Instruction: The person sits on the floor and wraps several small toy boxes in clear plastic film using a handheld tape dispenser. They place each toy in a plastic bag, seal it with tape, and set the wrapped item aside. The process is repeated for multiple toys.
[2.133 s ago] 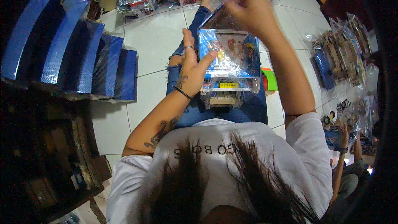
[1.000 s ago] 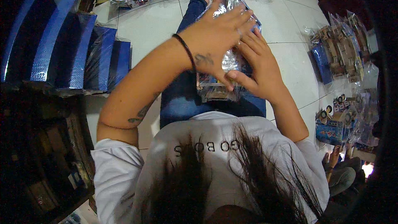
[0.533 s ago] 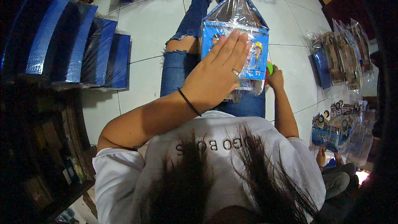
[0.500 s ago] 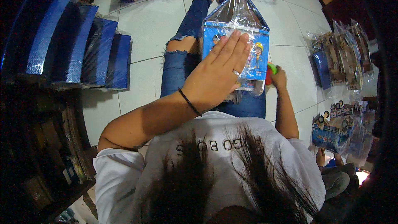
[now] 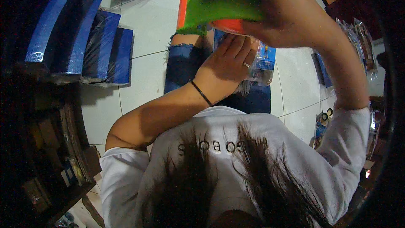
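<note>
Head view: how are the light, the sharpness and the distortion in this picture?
Head view: the white floor tiles are brightly lit, while the left side with the dark shelf falls into deep shadow. The right hand with the green and orange tool is close to the lens and soft. The left hand on the clear toy package is sharper. Fisheye bends the blue boxes; corners go black.

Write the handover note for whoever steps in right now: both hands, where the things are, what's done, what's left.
Left hand: flat on the clear-wrapped toy package lying on the lap, fingers spread.
Right hand: raised close to the camera, gripping a green and orange tool above the package.
Done: package pinned on the lap, tool in hand.
Left: tool not yet on the package. More wrapped packages lie on the floor at right; blue boxes stand at left.
</note>
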Demonstrator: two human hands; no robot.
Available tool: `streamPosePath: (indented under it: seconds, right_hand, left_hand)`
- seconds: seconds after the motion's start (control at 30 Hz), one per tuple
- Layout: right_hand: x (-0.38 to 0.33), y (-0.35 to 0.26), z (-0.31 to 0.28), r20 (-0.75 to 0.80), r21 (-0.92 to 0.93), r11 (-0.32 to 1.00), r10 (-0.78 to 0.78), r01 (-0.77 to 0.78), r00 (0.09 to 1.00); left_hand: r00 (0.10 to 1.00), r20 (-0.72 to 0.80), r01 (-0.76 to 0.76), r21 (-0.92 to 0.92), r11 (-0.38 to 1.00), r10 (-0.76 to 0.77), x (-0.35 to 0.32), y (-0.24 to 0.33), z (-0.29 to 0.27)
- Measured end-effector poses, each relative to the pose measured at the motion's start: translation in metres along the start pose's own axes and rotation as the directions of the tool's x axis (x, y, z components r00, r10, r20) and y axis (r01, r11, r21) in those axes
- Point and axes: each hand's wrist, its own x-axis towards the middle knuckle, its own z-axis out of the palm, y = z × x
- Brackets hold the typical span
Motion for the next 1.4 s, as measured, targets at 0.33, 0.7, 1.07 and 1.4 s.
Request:
streamPosePath:
  seconds: [0.33,0.7,1.07,1.4]
  right_hand:
    - [0.112,-0.032,0.02,0.717,-0.36,0.904,0.109,0.232,0.689]
    - [-0.093,0.026,-0.005,0.023,-0.516,0.856,0.047,-0.028,0.999]
    - [-0.222,0.062,0.07,-0.248,-0.433,0.786,0.366,-0.441,0.897]
    - [-0.32,0.237,0.228,-0.143,-0.18,0.658,0.718,-0.731,0.681]
  left_hand:
    - [0.995,-0.104,-0.025,-0.197,0.98,0.004,0.007,-0.008,0.007]
    - [0.999,-0.034,-0.02,-0.17,0.985,0.015,-0.005,-0.007,0.006]
    - [0.997,-0.035,-0.076,-0.291,0.954,0.069,-0.008,-0.016,-0.008]
    - [0.866,-0.367,-0.435,-0.217,0.874,0.34,-0.01,-0.029,-0.023]
